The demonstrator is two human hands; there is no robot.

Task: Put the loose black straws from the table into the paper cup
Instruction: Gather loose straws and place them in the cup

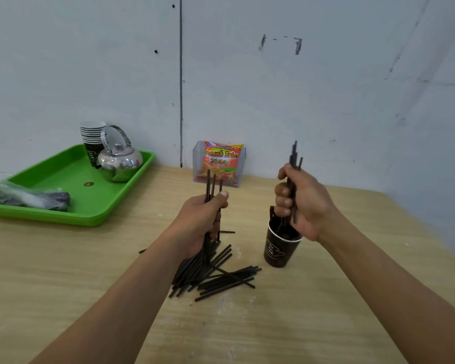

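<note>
I note L hand (202, 216) clamped on a few straws (211, 185), held upright, lower ends down in the pile of loose straws (221, 277) on the tabletop (63, 271). R hand (304, 203) fisted round a second bunch (294, 156), upright, lower ends inside the paper cup (280, 249). Cup stands just R of pile. Far L: green tray (71, 179) w/ kettle (120, 162), cup stack (91, 139). Snack bag (221, 161) at back wall.

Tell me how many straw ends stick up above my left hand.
3 straw ends stand side by side above the left hand, in front of the snack packet. Other straws may be hidden in the fist or behind these.
</note>
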